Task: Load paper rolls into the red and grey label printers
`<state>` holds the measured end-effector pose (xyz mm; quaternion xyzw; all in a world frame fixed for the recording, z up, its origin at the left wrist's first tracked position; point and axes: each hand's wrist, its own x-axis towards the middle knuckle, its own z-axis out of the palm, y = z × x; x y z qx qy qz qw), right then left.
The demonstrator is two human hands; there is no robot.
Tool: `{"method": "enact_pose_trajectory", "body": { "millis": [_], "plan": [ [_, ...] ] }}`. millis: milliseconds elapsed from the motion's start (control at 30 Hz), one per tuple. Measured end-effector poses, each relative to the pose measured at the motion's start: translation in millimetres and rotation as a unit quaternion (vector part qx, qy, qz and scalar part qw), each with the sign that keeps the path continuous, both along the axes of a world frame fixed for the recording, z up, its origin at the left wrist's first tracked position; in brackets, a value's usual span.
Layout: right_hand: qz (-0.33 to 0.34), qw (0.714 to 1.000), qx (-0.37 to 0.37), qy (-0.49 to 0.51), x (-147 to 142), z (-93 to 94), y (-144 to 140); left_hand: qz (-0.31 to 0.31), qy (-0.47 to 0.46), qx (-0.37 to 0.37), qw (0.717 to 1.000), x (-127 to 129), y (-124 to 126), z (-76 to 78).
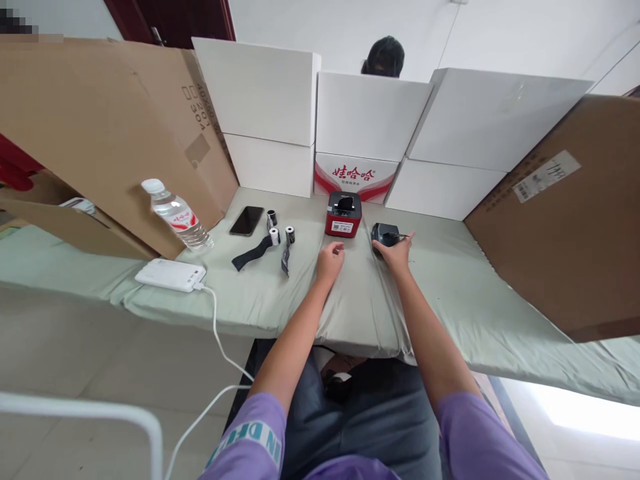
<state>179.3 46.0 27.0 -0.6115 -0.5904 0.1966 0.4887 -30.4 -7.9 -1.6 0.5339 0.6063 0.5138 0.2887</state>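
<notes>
A small black box-shaped device [384, 234] is set on the pale green cloth-covered table [450, 293], just right of a red and black desktop label printer [343, 214]. The black device is touched at its near edge by the right hand [397, 253], whose fingers are loosely extended over it; whether it is gripped cannot be told. The left hand [330, 259] is rested on the cloth just in front of the red printer, with fingers curled loosely and nothing held.

To the left of the printer, three small paper rolls [280, 230] are stood near a black strap [253, 253] and a black smartphone [247, 220]. Further left, a clear plastic water bottle [175, 215] is leaned, and a white power bank [170, 274] with a white cable [220, 347] is laid at the table edge. White cartons [370, 127] and brown cardboard sheets [100, 127] are stacked around the table.
</notes>
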Motion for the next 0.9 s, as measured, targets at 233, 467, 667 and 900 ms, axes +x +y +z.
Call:
{"method": "enact_pose_trajectory", "body": {
  "millis": [233, 467, 667, 900],
  "plan": [
    [0.060, 0.988, 0.141, -0.027, -68.0, 28.8, 22.6, 0.115, -0.157, -0.009, 0.981, -18.4, 76.7, 33.0],
    [0.084, 0.990, -0.002, 0.113, -118.2, 17.7, 42.5, 0.052, -0.177, -0.014, 0.983, -19.1, 84.6, 65.5],
    [0.119, 0.985, 0.097, 0.078, -86.3, 16.9, -51.8, 0.037, -0.135, 0.042, 0.989, -14.5, 0.7, 53.8],
    [0.119, 0.989, 0.056, 0.069, -64.3, 1.1, -148.2, 0.037, -0.065, -0.004, 0.997, 4.8, -95.7, 40.6]
  ]
}}
